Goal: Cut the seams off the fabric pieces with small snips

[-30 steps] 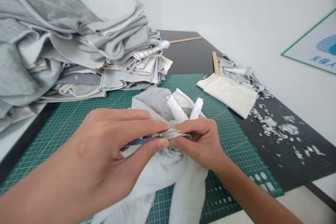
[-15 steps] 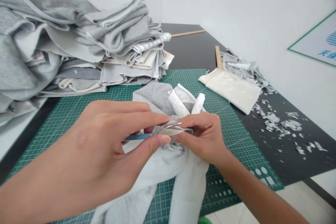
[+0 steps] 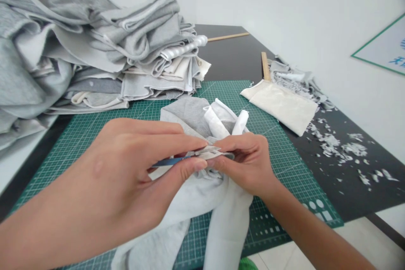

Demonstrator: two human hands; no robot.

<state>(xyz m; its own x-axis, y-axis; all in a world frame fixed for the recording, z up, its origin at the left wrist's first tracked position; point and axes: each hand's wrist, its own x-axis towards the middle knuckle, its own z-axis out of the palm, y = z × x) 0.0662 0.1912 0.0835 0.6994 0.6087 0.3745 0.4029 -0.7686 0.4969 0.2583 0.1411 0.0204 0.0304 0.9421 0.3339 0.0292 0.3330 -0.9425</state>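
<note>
The left hand point(image 3: 107, 173) grips a slim blue-handled tool point(image 3: 171, 161), possibly a seam ripper, in a narrow pinch between thumb and fingers; its tip is hidden in the cloth. The right hand point(image 3: 248, 164) pinches a folded fabric edge point(image 3: 209, 152) just as tightly between thumb and fingertips. The 2 hands nearly touch, keeping that edge lifted and taut above the bunched grey sweatshirt fabric point(image 3: 190, 215), which lies across a green cutting mat point(image 3: 278, 164).

Behind the mat, a tall stack of grey fabric pieces point(image 3: 95, 50) leans beside the wall. To the right, a cream cloth panel point(image 3: 281, 107) lies near a heap of grey offcuts point(image 3: 292, 78), with scattered scraps point(image 3: 338, 149) on the black table point(image 3: 234, 50). There are 2 wooden strips point(image 3: 265, 65) point(image 3: 228, 36) beyond, and a green-edged poster point(image 3: 386, 46) hangs on the white wall point(image 3: 300, 8).
</note>
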